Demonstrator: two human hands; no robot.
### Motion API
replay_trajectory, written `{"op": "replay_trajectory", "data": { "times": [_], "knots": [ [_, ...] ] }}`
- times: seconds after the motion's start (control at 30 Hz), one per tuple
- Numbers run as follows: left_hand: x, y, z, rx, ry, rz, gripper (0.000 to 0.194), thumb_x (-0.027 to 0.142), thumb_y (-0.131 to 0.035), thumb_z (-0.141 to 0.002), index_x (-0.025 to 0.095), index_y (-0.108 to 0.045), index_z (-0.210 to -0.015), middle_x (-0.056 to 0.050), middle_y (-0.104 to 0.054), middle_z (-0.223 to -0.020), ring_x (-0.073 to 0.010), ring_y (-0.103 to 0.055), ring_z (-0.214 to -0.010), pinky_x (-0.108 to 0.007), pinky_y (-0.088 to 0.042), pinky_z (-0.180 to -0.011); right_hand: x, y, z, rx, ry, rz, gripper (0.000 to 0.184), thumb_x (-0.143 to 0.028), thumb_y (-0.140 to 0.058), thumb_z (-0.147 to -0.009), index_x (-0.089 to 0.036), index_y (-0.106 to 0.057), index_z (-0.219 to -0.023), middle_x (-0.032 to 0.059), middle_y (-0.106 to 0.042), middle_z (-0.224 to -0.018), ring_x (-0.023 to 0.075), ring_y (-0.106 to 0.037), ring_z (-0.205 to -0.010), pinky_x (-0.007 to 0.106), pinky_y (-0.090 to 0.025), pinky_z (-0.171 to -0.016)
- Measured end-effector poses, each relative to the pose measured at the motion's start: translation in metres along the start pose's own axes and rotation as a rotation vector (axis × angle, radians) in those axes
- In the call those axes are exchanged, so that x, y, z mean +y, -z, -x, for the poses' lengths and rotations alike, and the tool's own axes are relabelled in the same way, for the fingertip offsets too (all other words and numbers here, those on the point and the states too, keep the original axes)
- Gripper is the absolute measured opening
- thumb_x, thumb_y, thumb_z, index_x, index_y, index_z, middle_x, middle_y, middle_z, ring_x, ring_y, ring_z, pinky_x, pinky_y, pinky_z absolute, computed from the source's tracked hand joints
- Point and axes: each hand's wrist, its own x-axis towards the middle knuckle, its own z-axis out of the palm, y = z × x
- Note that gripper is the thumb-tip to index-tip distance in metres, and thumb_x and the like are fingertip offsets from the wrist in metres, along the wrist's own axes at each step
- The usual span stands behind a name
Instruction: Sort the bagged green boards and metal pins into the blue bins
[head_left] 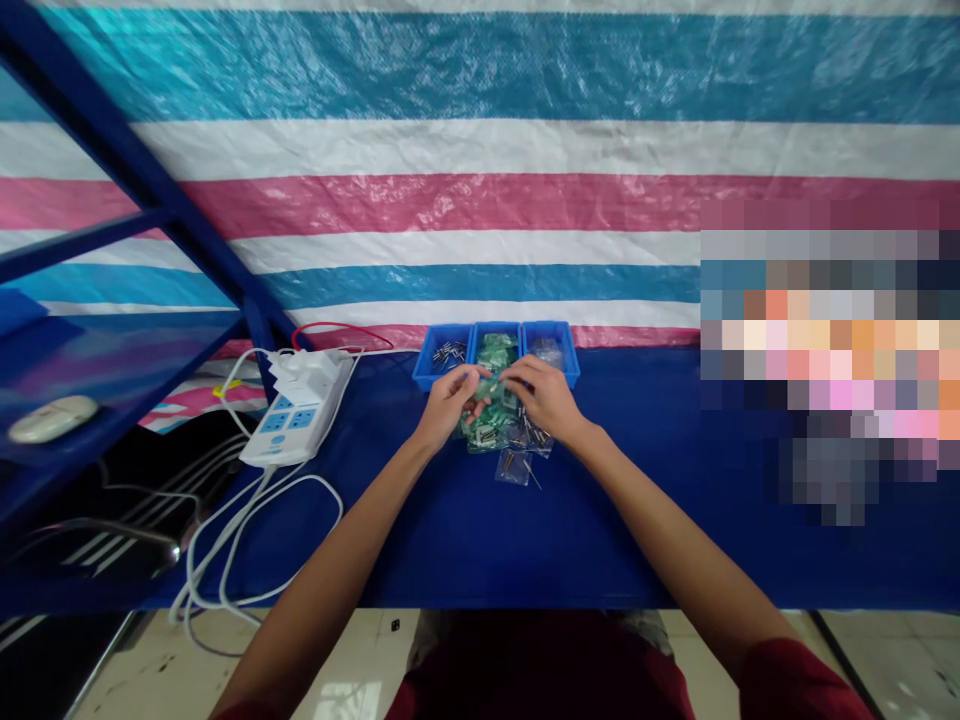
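My left hand [448,408] and my right hand [549,398] meet above a pile on the blue table. Thumb and fingers of each are pinched together at a small clear plastic bag [492,388], which looks greenish against the things below. Under my hands lie several green-tinted bags [486,434] with small metal parts inside. Loose or bagged metal pieces [537,437] sit beside my right hand. Nearer to me is a small clear bag [514,467] with brownish screw-like parts, and a thin metal pin [532,474] lies at its right edge.
Behind my hands stand three blue bins: the left bin [421,369] holds dark metal pins, the middle green bags, the right clear bags. A white power strip [300,425] with looped cables [225,560] lies left. A blue frame post [259,325] rises there. The far right is pixelated.
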Motion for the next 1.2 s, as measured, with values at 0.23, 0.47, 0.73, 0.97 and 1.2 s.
{"op": "replay_trajectory", "data": {
  "times": [0.23,0.47,0.73,0.97,1.2],
  "knots": [
    [-0.007,0.005,-0.003,0.099,-0.279,-0.461,0.036,0.051,-0.066,-0.077,0.015,-0.065,-0.079,-0.003,-0.06,-0.079,-0.0141,-0.055,-0.071,-0.024,-0.043,-0.06,0.0,-0.004,0.004,0.067,-0.128,-0.019,0.012,-0.026,-0.056,-0.086,-0.018,-0.064,-0.08,0.0054,-0.059,-0.086,0.0159,-0.056,-0.077,0.028,-0.045,-0.069],
    [-0.003,0.001,0.001,0.109,-0.125,-0.233,0.035,0.045,-0.068,-0.077,0.018,-0.054,-0.095,0.008,-0.05,-0.047,-0.0091,-0.047,-0.04,-0.02,-0.04,-0.046,-0.003,-0.006,0.019,-0.001,-0.193,-0.193,0.034,-0.021,-0.04,-0.092,-0.023,-0.057,-0.121,-0.0023,-0.059,-0.067,0.0121,-0.056,-0.058,0.027,-0.047,-0.065],
    [0.005,-0.001,0.003,0.047,-0.106,-0.164,0.034,0.05,-0.063,-0.081,0.016,-0.063,-0.087,0.003,-0.054,-0.054,-0.0096,-0.05,-0.044,-0.023,-0.044,-0.049,-0.005,-0.007,0.022,0.125,-0.083,-0.051,0.022,-0.018,-0.05,-0.085,-0.019,-0.067,-0.098,0.0073,-0.063,-0.096,0.0161,-0.059,-0.08,0.031,-0.049,-0.075],
    [0.001,0.004,0.0,0.02,-0.279,-0.474,0.035,0.05,-0.069,-0.074,0.015,-0.063,-0.072,-0.004,-0.062,-0.08,-0.0156,-0.058,-0.074,-0.025,-0.046,-0.065,-0.002,-0.013,0.026,0.1,-0.281,-0.186,0.018,-0.032,-0.05,-0.089,-0.019,-0.061,-0.091,0.0003,-0.061,-0.066,0.0143,-0.059,-0.059,0.028,-0.049,-0.065],
    [-0.007,0.007,0.003,0.001,-0.21,-0.475,0.03,0.042,-0.061,-0.083,0.016,-0.059,-0.067,0.002,-0.055,-0.053,-0.0105,-0.05,-0.048,-0.022,-0.039,-0.051,-0.007,-0.013,0.029,0.072,-0.256,-0.25,0.032,-0.034,-0.046,-0.091,-0.02,-0.056,-0.119,-0.0013,-0.063,-0.071,0.0115,-0.059,-0.057,0.026,-0.049,-0.063]
  ]
}}
